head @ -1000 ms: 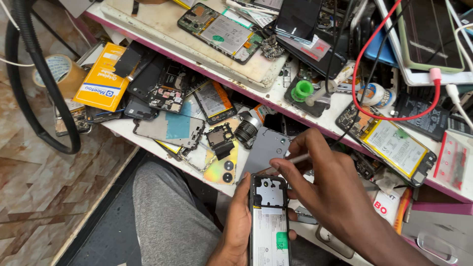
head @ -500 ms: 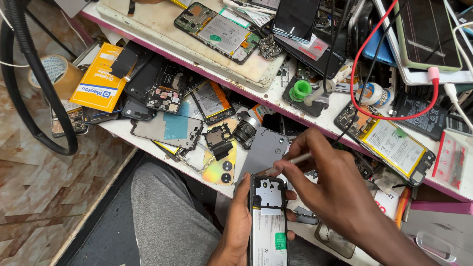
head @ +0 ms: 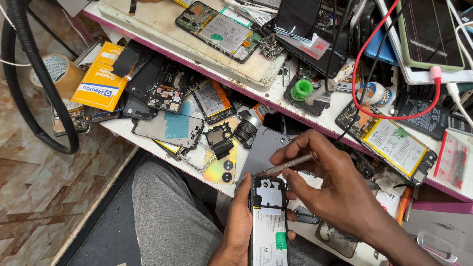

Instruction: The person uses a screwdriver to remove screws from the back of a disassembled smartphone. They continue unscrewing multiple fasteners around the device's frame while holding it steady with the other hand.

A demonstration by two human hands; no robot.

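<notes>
Opened phone (head: 268,216), back cover off, upright in the lower middle of the view, over the person's grey-clad lap and just in front of the white bench (head: 315,106). Shows a silver shield plate at top and a white battery with a green tab below.

Left hand (head: 239,224): wrapped around the phone's left edge from below, thumb along the side, fingers shut behind it; it carries the phone.

Right hand (head: 335,189): closed in a pinch on a slim metal tool (head: 288,164), thumb and forefinger at its upper end. The tool slants down to the left, its tip at the phone's top edge; whether tip and frame touch cannot be told.

Bench contents, near the hands:
- grey back panel (head: 263,150), lying flat just behind the phone's top;
- iridescent yellow back cover (head: 221,167) with two round lens holes, left of the phone;
- black frame piece (head: 220,136), above that cover;
- phone board with yellow-framed battery (head: 389,143), right of the right hand;
- red cable (head: 389,116), looping above it;
- green round cap (head: 301,89), farther back;
- yellow box (head: 98,79), far left;
- roll of tape (head: 54,69), beside the box.
</notes>
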